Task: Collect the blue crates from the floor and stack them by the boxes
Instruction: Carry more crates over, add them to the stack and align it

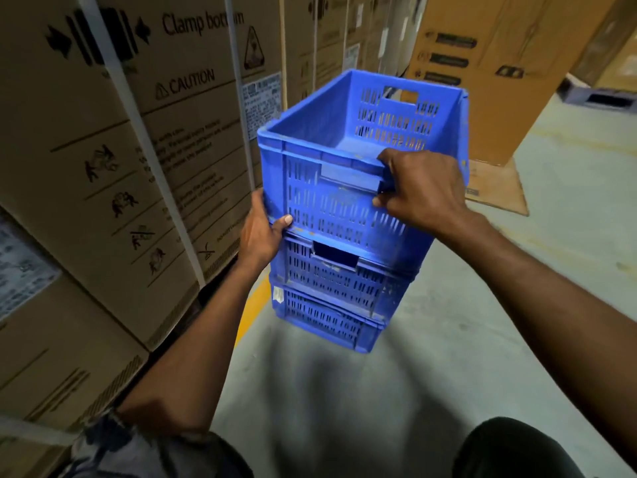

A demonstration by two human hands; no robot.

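**Blue crate held atop a three-high stack beside the boxes**

Blue slotted plastic forms all three crates at the centre of the head view. The top crate [327,205], open and with nothing inside, sits on the middle crate [331,274], which rests on the bottom crate [324,317]; the bottom crate stands on the grey floor [344,391]. Whether the top crate is fully seated cannot be told.

The right hand [420,188] grips the top crate at the handle slot of its near wall, at 3 o'clock of that wall: fingers curled into the slot, thumb outside and below it. The left hand [262,229] grips the same wall's lower corner at 8 o'clock, thumb pressed on the front face, fingers wrapped round the corner and out of sight.

Stacked cardboard boxes [138,139], printed "CAUTION" and bound with white straps, fill the side at 9 o'clock, just beside the stack. A yellow line [253,305] runs along the floor at 7 o'clock of the stack. A brown carton [499,81] stands at 1 o'clock, with a flat cardboard sheet [496,188] on the floor at its foot.
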